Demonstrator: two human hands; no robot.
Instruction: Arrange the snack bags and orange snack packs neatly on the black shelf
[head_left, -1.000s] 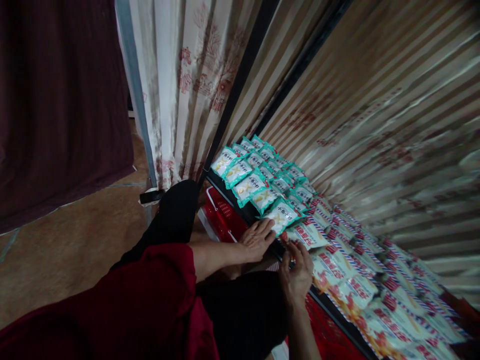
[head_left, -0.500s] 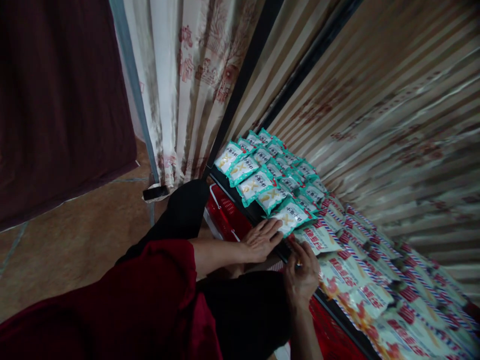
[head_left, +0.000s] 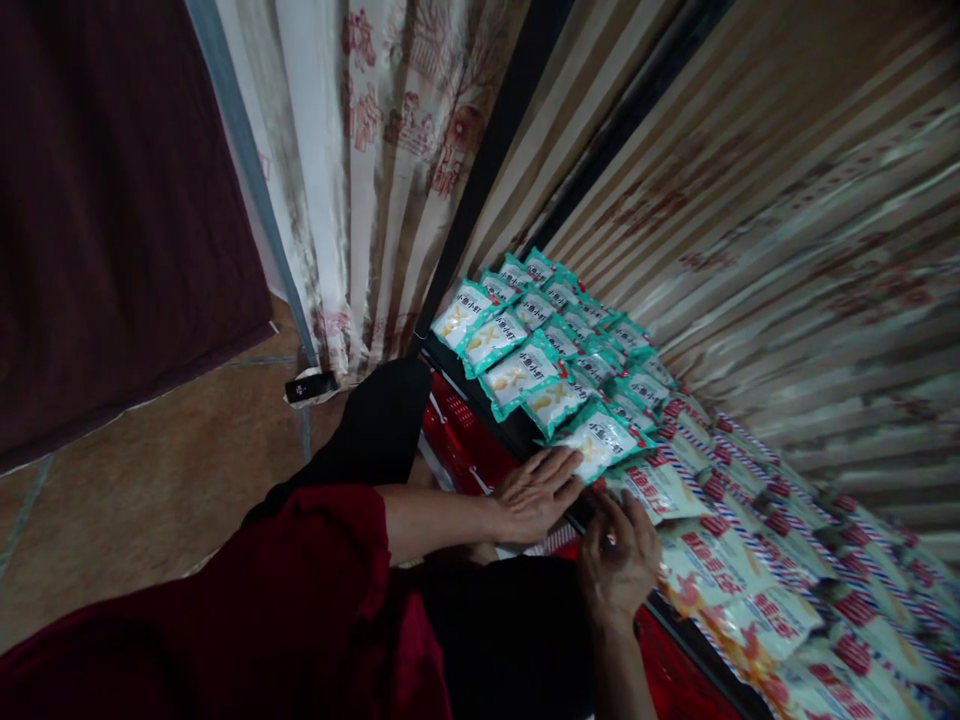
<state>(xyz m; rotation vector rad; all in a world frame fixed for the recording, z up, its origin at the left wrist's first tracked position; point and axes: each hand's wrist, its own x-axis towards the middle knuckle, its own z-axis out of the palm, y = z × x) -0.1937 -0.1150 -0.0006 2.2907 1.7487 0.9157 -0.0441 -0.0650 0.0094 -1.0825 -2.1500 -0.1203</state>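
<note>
My left hand lies flat, fingers stretched out, its tips on the lower edge of a teal-and-white snack packet. Just right of it, my right hand is closed with bent fingers at the front edge of the black shelf. Its fingertips are by the near corner of a white snack packet with red lettering. Whatever is between these fingers is hidden. Overlapping rows of teal packets fill the far part of the shelf, and red-lettered packets the near part.
Red plastic baskets stand beneath the shelf. Pleated curtains and dark posts rise behind it. A dark cloth hangs at left above the tiled floor, where a small black object lies by the curtain.
The view has shifted a little, so the packets sit slightly farther right. Both hands keep nearly the same place against the packets and shelf edge.
</note>
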